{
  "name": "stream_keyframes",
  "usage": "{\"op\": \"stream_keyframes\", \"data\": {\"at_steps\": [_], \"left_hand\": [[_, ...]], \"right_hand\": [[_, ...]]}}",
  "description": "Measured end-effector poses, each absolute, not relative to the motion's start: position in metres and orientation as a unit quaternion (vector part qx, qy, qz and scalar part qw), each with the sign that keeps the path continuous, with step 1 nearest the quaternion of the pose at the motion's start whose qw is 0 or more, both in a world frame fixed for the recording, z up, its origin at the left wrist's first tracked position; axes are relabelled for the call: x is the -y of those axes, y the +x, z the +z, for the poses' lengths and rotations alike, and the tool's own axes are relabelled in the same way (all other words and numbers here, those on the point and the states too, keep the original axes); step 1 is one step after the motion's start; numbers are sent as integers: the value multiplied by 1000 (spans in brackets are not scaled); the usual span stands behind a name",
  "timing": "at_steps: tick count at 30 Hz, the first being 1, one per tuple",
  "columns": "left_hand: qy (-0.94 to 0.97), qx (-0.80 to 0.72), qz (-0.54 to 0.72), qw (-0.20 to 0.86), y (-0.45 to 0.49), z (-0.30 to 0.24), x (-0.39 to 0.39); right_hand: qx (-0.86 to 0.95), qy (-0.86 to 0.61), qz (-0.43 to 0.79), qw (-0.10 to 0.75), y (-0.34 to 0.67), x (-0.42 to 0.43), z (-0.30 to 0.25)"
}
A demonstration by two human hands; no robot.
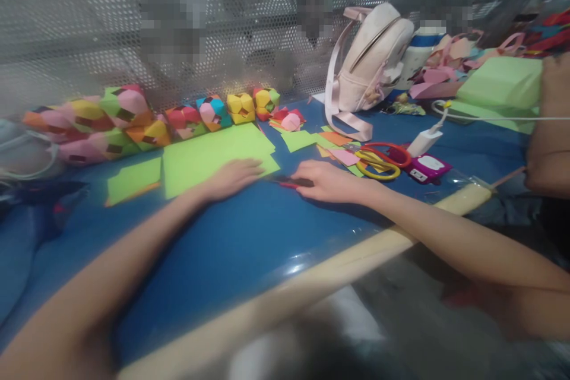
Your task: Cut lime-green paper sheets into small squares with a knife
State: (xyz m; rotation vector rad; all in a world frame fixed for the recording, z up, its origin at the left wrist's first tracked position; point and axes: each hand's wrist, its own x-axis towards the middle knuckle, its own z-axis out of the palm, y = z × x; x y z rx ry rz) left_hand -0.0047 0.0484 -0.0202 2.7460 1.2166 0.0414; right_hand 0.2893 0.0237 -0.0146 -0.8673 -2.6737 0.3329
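On the blue table, my left hand (234, 178) lies flat, fingers stretched out, over the lower right part of a large light green paper sheet (209, 151). Just to its right, my right hand (327, 181) is closed around a thin red and dark tool (289, 184). The tool points left toward the sheet's corner; blur and the fingers hide what kind it is. A smaller green paper piece (133, 181), with an orange edge under it, lies left of the large sheet.
Folded paper blocks (127, 110) line the back by a perforated screen. Paper scraps (342, 156), red and yellow scissors (378, 160), a purple box (428, 169) and a white charger (424, 142) lie to the right. Behind stand a pale backpack (374, 59) and bottle (416, 59). Another person's arm (550, 130) is at far right.
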Motion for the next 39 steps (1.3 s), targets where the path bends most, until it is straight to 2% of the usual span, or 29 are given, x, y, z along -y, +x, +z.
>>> {"op": "stream_keyframes", "data": {"at_steps": [7, 16, 39], "left_hand": [[913, -400, 18, 75, -2, -18, -46], [908, -395, 85, 113, -9, -24, -53], [910, -395, 83, 99, -7, -25, -53]], "right_hand": [[939, -288, 111, 151, 284, -23, -12], [949, -293, 68, 96, 283, -21, -8], [952, -262, 65, 142, 284, -20, -16]]}}
